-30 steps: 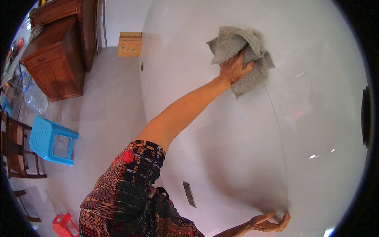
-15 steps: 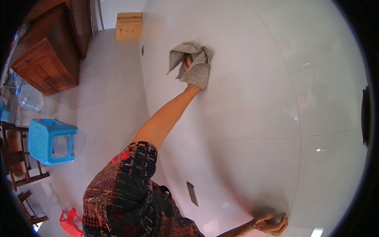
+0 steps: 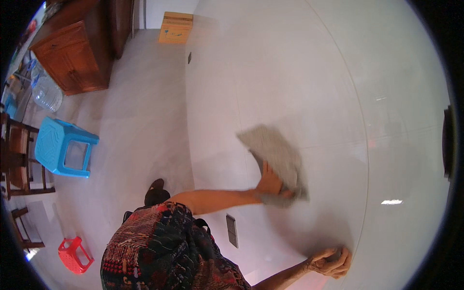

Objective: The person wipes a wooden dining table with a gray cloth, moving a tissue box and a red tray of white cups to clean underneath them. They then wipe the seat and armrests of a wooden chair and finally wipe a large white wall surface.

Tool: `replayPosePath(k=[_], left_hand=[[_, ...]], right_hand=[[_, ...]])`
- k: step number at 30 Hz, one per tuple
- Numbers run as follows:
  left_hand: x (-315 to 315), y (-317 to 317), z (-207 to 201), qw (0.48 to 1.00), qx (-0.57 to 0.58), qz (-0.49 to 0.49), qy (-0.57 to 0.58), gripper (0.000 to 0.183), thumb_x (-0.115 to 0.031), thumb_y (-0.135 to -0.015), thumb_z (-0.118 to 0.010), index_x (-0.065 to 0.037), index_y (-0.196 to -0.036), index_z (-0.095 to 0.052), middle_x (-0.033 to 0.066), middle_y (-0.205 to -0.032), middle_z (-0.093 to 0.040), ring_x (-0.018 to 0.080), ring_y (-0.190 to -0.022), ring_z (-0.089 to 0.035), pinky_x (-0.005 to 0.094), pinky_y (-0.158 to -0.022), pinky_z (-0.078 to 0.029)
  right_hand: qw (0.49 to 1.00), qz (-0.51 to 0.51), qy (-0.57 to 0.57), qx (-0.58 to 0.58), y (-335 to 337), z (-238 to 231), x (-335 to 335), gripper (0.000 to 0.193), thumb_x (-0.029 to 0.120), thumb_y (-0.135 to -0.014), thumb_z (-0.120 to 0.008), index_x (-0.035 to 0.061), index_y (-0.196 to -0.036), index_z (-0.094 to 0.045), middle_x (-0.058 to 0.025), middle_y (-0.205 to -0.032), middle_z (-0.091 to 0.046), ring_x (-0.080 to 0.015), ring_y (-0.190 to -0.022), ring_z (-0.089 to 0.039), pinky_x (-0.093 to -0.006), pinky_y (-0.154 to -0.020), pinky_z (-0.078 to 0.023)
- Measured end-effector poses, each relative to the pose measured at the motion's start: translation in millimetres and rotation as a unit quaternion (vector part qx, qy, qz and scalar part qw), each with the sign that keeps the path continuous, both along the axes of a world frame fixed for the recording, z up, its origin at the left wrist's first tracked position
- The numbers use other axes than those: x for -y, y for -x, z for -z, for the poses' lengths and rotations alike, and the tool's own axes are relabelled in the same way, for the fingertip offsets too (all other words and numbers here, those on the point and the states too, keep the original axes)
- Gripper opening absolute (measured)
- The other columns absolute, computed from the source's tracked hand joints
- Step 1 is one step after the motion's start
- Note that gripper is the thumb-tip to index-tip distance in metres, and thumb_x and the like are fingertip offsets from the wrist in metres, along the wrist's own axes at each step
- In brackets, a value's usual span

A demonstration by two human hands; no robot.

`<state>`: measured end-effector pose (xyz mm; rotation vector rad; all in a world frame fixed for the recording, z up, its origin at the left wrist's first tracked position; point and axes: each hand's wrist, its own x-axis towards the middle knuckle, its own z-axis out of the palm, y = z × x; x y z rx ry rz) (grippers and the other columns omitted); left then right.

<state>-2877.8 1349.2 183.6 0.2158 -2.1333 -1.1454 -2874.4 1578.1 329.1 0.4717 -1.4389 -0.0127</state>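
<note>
My left hand (image 3: pixel 271 182) holds a grey-brown cleaning cloth (image 3: pixel 275 150) against the pale tiled wall (image 3: pixel 309 106). The cloth fans out beyond my fingers and is blurred by motion; part of it covers the fingertips. My left arm reaches across from a dark patterned sleeve. Lower right, my right hand (image 3: pixel 331 262) rests on the wall beside a long tile joint. Its fingers are bent and the thumb stands apart from them, with nothing visible between.
A wall plate (image 3: pixel 232 231) sits below my left forearm. Leftward on the floor stand a blue stool (image 3: pixel 63 147), a red stool (image 3: pixel 75 255), wooden chairs (image 3: pixel 19 159), a large clear water bottle (image 3: pixel 47 93) and a brown cabinet (image 3: pixel 72 55). A cardboard box (image 3: pixel 176 28) lies against the wall's far end.
My left hand has swept the cloth down and rightward in the picture. A dark shoe now shows on the floor. My right hand stays nearly in place, and the view has shifted slightly.
</note>
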Motion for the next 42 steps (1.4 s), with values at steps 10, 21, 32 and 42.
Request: replayPosePath(k=[10, 21, 32, 42], left_hand=[[-172.9, -43.4, 115.8, 0.988, -0.069, 0.039, 0.133, 0.053, -0.040, -0.083, -0.061, -0.011, -0.127, -0.051, 0.0174, -0.131, -0.046, 0.0372, -0.124, -0.041, 0.0507, -0.105, -0.029], [-11.1, 23.5, -98.3, 0.988, -0.100, 0.109, 0.041, 0.061, -0.052, -0.073, -0.072, -0.007, -0.112, -0.059, 0.0165, -0.116, -0.056, 0.0364, -0.111, -0.053, 0.0427, -0.090, -0.046], [178.1, 73.1, -260.6, 0.961, -0.169, -0.220, 0.009, 0.090, -0.067, -0.078, -0.056, -0.010, -0.143, -0.034, 0.0217, -0.135, -0.042, 0.0424, -0.124, -0.040, 0.0587, -0.101, -0.026], [335.3, 148.4, -274.1, 0.894, -0.175, -0.363, 0.199, 0.068, -0.052, -0.091, -0.046, -0.009, -0.143, -0.033, 0.0185, -0.144, -0.034, 0.0395, -0.131, -0.032, 0.0526, -0.105, -0.026]], right_hand=[[0.989, -0.128, -0.038, 0.065, -12.5, 47.2, -45.6, 0.022, 0.025, -0.090, -0.051, 0.0098, -0.085, -0.066, 0.0008, -0.082, -0.063, -0.0168, -0.076, -0.056, -0.0337, -0.079, -0.029], [0.989, -0.131, -0.049, 0.043, -12.1, -12.1, 17.5, 0.017, 0.019, -0.086, -0.049, 0.0086, -0.081, -0.062, -0.0002, -0.075, -0.061, -0.0176, -0.070, -0.054, -0.0353, -0.076, -0.028], [0.994, -0.094, -0.034, 0.053, -17.8, -32.0, 47.1, 0.016, 0.012, -0.073, -0.049, 0.0044, -0.078, -0.062, -0.0042, -0.074, -0.061, -0.0212, -0.069, -0.051, -0.0363, -0.079, -0.031], [0.993, -0.079, -0.035, 0.085, -17.5, -51.1, 75.3, 0.014, 0.016, -0.070, -0.048, 0.0095, -0.074, -0.060, -0.0009, -0.069, -0.055, -0.0195, -0.066, -0.045, -0.0361, -0.075, -0.030]])
